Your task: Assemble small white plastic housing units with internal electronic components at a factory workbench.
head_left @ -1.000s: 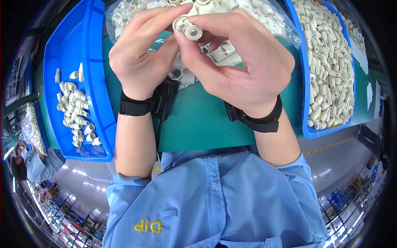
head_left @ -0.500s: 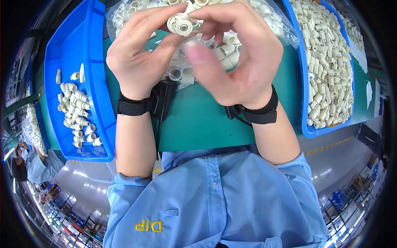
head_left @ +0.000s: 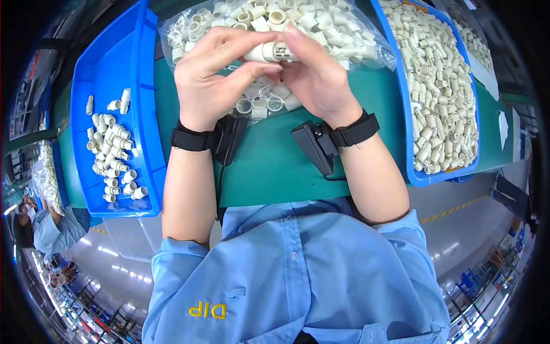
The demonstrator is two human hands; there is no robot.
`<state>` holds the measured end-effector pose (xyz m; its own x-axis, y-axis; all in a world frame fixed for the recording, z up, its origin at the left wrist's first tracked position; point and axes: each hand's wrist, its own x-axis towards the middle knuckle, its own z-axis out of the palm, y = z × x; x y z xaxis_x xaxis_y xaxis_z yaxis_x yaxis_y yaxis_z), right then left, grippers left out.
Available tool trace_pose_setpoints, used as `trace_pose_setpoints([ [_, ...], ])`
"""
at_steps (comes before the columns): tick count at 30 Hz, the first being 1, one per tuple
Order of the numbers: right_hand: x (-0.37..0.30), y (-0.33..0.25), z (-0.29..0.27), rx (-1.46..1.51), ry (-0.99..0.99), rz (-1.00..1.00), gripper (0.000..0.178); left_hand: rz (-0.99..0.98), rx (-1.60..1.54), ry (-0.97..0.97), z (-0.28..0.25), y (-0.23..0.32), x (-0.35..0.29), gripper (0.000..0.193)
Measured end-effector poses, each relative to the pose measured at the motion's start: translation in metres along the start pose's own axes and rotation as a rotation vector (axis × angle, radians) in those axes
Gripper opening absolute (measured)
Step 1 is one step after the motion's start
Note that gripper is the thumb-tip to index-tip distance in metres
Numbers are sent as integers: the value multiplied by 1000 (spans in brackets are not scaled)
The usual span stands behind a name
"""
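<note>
Between my two hands, above the far part of the table, a small white cylindrical plastic fitting (head_left: 264, 53) lies sideways, its slotted end toward the right. My left hand (head_left: 215, 77) grips its plain end between thumb and fingers. My right hand (head_left: 319, 77) has closed on the slotted end, thumb on top and fingers below, partly hiding it. Just beyond and beneath the hands spreads a clear plastic bag (head_left: 382, 54) of loose white sleeves (head_left: 277, 17), some of them hidden by my hands.
On the left, a blue tray (head_left: 109, 54) holds a small pile of white fittings (head_left: 109, 146). A second blue tray (head_left: 410, 146) at the right is filled with similar white parts (head_left: 441, 97). Both stand on the green table (head_left: 263, 166). Another person (head_left: 54, 229) sits far left.
The fitting has turned from end-on to sideways. My right hand, blurred and apart from it earlier, has come in and closed on its right end. My left hand keeps its grip.
</note>
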<state>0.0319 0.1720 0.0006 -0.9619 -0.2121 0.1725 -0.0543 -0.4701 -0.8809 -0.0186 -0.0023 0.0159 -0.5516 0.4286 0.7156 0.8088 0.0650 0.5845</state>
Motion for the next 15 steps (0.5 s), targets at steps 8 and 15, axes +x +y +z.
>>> trace_pose_setpoints([
  [8, -10, -26, 18, -11, -115, -44, 56, -5, 77, -64, -15, 68, 19, 40],
  [15, -83, -108, 44, -435, -37, -80, 49, -189, 537, 45, -112, 122, -31, 31],
])
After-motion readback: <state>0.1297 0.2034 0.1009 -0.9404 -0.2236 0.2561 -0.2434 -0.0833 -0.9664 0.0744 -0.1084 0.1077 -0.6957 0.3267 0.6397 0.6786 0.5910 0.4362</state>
